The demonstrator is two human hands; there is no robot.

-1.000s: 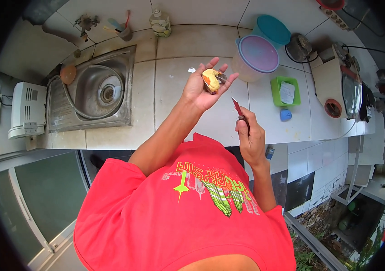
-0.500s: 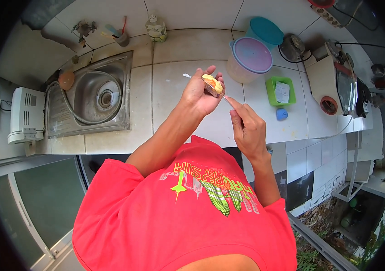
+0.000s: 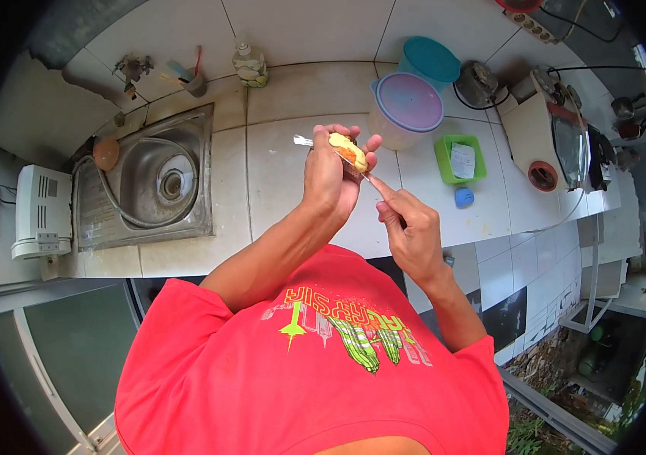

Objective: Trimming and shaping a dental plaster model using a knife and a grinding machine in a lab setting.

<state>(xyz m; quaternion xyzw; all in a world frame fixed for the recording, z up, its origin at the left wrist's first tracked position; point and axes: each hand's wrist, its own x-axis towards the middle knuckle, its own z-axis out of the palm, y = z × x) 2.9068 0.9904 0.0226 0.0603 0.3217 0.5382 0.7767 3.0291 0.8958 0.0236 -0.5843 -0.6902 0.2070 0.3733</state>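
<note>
My left hand point(image 3: 329, 182) is closed round a small yellow-and-orange food item point(image 3: 352, 155) with a darker underside, holding it above the tiled counter. My right hand point(image 3: 414, 231), lower and to the right, grips a small knife point(image 3: 371, 182), its index finger along the tool. The thin blade reaches the food's lower edge; its tip is hidden or too small to make out. A white scrap point(image 3: 301, 141) shows just left of my left fingertips; whether it lies on the counter I cannot tell.
A steel sink point(image 3: 175, 178) with a hose is left, beside a white appliance point(image 3: 34, 208). At right stand lidded tubs point(image 3: 406, 110), a green container point(image 3: 446, 155), a blue object point(image 3: 464, 198) and a cream appliance point(image 3: 531, 140). Behind are a bottle point(image 3: 251, 68) and a brush cup point(image 3: 194, 85).
My right hand has brought the knife from apart up to the food. My left fingers have curled more round it. The counter sits slightly lower in the picture.
</note>
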